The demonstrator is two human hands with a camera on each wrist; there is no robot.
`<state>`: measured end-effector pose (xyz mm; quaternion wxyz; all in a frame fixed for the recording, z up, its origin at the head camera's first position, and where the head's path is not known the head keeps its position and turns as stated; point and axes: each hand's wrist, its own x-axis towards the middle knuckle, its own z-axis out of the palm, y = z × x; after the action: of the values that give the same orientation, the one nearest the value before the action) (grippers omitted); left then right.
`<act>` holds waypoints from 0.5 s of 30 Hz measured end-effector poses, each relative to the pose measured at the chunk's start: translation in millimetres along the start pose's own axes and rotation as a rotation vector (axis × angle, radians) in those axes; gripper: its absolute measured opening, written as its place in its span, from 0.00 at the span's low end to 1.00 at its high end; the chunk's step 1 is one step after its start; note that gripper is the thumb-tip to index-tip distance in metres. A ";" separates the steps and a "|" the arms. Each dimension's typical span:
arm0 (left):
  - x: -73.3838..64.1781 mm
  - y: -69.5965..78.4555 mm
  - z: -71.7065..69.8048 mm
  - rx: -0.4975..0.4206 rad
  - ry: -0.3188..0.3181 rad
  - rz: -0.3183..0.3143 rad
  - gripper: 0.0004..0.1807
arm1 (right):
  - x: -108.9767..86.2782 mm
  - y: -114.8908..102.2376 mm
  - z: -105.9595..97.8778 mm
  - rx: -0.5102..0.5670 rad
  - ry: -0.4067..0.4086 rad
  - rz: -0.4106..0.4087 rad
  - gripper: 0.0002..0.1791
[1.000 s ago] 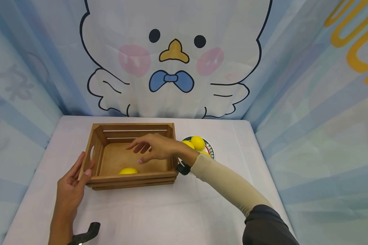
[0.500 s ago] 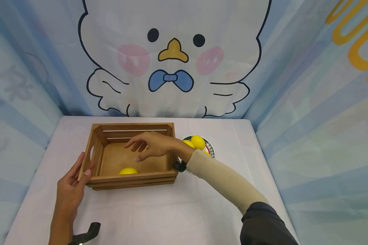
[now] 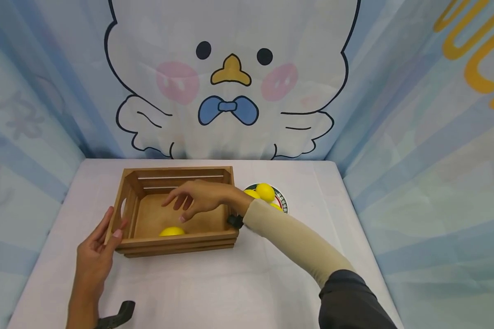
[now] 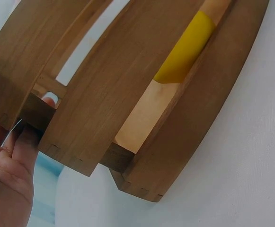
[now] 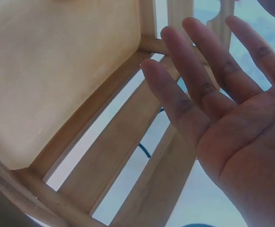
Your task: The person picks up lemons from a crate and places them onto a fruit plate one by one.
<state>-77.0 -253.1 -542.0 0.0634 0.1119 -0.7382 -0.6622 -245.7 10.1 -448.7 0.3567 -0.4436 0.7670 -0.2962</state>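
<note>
A slatted wooden crate (image 3: 181, 246) stands on the white table. My left hand (image 3: 94, 256) grips its left end near the front corner, thumb toward me; in the left wrist view part of that hand (image 4: 9, 165) shows at the crate's edge. One lemon (image 3: 172, 231) lies inside against the front wall, partly hidden by it, and its yellow side (image 4: 187, 49) shows between the slats. Over the crate's inside hovers my right hand (image 3: 203, 195), holding nothing. From the right wrist, the fingers of this hand (image 5: 241, 127) look spread and nearly straight.
To the right of the crate is a round plate (image 3: 285, 203) with a patterned rim, bearing several lemons (image 3: 265, 192); my right forearm partly covers it. Fabric curtains (image 3: 230, 137) enclose the table at the back and both sides.
My right hand has drifted slightly left above the crate, its forearm with it. The left hand, crate and lemons keep their places.
</note>
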 end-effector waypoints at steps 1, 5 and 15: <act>-0.1 -0.3 0.1 0.007 0.002 -0.003 0.35 | 1.1 0.0 0.2 -0.001 -0.009 0.002 0.32; -0.5 -0.9 -0.4 0.018 0.006 0.000 0.35 | 5.3 -0.6 0.8 -0.001 -0.041 0.009 0.34; -1.3 -2.5 -0.5 0.006 0.001 0.028 0.35 | 12.0 -1.1 1.1 -0.007 -0.087 0.026 0.36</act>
<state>-75.4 -253.6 -544.3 0.0725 0.1022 -0.7416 -0.6591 -248.5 -1.2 -451.9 0.3918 -0.4475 0.7575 -0.2693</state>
